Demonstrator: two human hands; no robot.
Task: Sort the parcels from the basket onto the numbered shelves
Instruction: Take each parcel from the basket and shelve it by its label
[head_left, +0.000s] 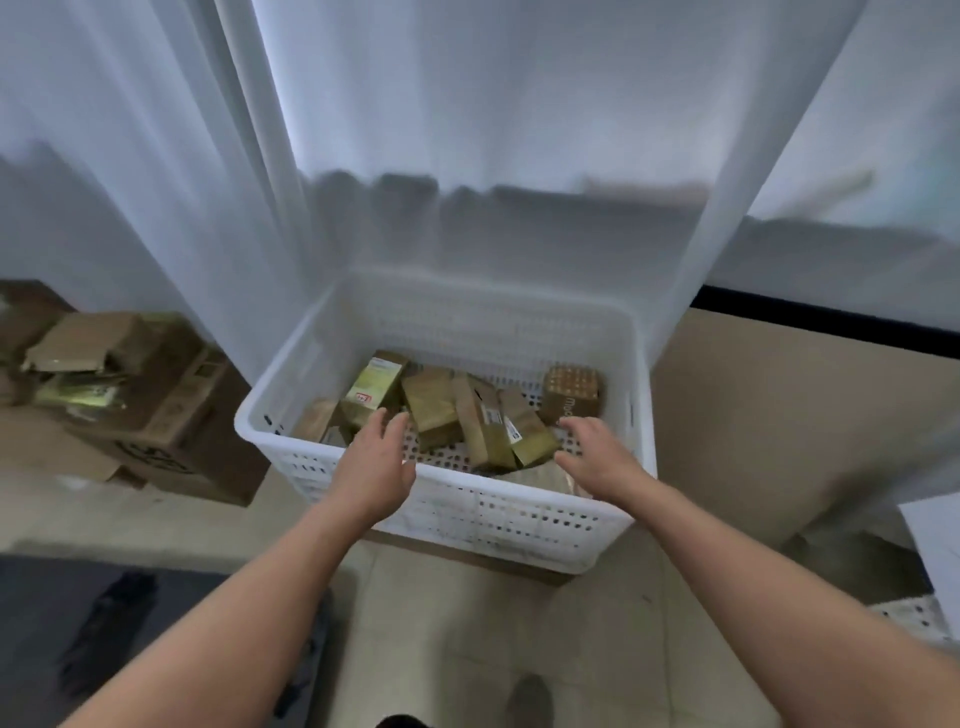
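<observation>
A white perforated plastic basket (498, 512) stands on the floor in the middle of the view. Inside lie several brown cardboard parcels: a green-and-yellow printed box (375, 385) at the left, labelled brown boxes (491, 423) in the middle, and a squarish brown box (572, 395) at the right. My left hand (376, 460) reaches over the near rim with fingers straight, just short of the green box. Over the rim's right part, my right hand (597, 457) is spread and empty, near the squarish box. No shelves are in view.
A stack of opened cardboard boxes (150, 405) sits on the floor to the left. White sheer curtains (467, 156) hang behind the basket. A beige wall panel (805, 426) lies to the right, and another white perforated edge (914, 618) shows at the lower right.
</observation>
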